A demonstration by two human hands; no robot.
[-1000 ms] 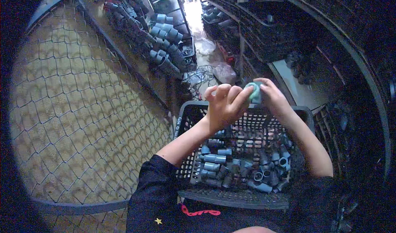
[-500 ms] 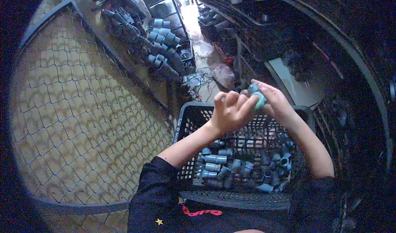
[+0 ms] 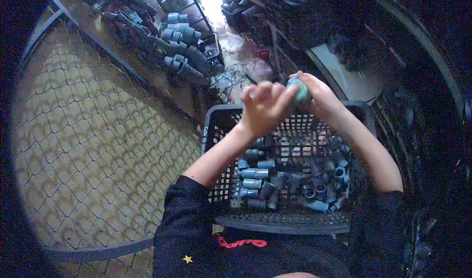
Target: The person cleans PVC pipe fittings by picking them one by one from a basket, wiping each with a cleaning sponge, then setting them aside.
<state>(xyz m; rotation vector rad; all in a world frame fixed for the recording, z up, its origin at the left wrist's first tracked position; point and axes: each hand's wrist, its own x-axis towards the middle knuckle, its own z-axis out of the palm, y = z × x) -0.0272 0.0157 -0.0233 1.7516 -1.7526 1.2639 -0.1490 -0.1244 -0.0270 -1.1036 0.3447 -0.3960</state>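
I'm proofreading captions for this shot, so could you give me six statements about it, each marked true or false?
1. The left hand and right hand meet at a green item. True.
2. Fittings lie in the basket. True.
3. The basket is white. False: it is black.
4. The fittings are all red. False: they look grey.
5. The shirt bears a yellow star. True.
6. Nothing shows left of the basket. False: mesh is there.
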